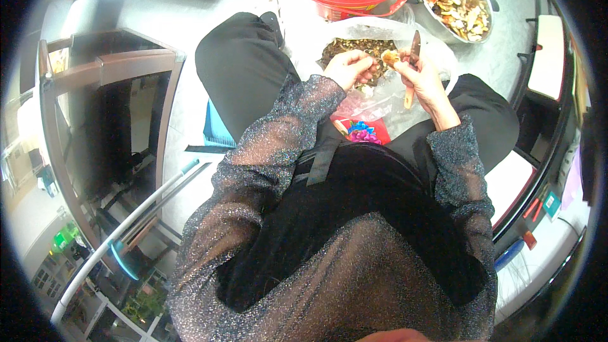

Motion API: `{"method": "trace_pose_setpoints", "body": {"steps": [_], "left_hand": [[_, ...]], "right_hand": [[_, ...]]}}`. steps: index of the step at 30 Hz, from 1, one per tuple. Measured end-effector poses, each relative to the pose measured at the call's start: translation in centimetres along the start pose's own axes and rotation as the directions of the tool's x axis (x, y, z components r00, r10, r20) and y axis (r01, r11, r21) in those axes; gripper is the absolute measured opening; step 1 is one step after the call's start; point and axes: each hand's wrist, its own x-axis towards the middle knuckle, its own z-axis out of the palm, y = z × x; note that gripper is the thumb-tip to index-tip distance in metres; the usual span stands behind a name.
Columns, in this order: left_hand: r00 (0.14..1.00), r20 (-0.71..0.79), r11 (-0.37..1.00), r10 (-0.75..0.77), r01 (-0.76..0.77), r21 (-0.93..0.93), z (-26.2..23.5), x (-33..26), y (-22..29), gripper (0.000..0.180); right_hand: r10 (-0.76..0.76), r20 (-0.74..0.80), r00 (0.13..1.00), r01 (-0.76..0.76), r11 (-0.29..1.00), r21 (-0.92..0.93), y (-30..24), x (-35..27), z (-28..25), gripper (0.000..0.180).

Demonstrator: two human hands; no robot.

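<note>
My right hand (425,81) is closed round a small knife (408,96) with a light wooden handle, its dark blade pointing up and away from me. The thumb and fingers of the same hand also pinch a small tan and brown piece (389,57) that looks like mushroom. Just left of it, my left hand (350,68) has its fingertips pressed together; whatever they hold, if anything, is too small to name. Below both hands lies an open clear plastic bag (430,41), with dark brown crumbly bits (361,46) inside.
Beyond the bag stands a red bucket (354,1) with brown and pale scraps in it. To its right, a metal bowl (489,22) holds many cut pale pieces. A red item with blue and pink flowers (367,132) lies between my legs. A brown-framed piece of furniture (50,120) stands left.
</note>
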Motion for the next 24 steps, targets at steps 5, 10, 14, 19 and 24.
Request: {"method": "trace_pose_setpoints", "body": {"steps": [5, 10, 14, 19, 24], "left_hand": [[0.999, 0.045, 0.999, -0.015, 0.016, -0.028, -0.2, -0.2, 0.7, 0.026], [0.990, 0.107, 0.995, 0.092, -0.088, -0.035, -0.1, -0.9, 1.7, 0.024], [0.970, 0.101, 0.971, 0.222, -0.229, 0.065, 0.3, -1.2, 2.1, 0.022], [0.904, 0.118, 0.798, 0.410, -0.418, 0.435, 0.8, -1.7, 2.3, 0.027], [0.859, 0.123, 0.706, 0.497, -0.483, 0.518, 1.1, -1.8, 2.3, 0.027]], "right_hand": [[-0.213, 0.040, 0.976, 0.217, 0.958, -0.188, -0.2, -0.9, 0.9, 0.024], [0.012, 0.132, 0.991, -0.006, 0.999, -0.040, -0.5, -1.1, 0.1, 0.024], [-0.004, 0.166, 0.986, -0.031, 0.977, 0.209, -0.4, -0.8, 0.1, 0.026], [0.019, 0.290, 0.957, -0.159, 0.870, 0.467, 0.0, -0.4, 0.0, 0.027], [0.060, 0.292, 0.954, -0.230, 0.773, 0.591, 0.4, -0.2, 0.2, 0.024]]}}
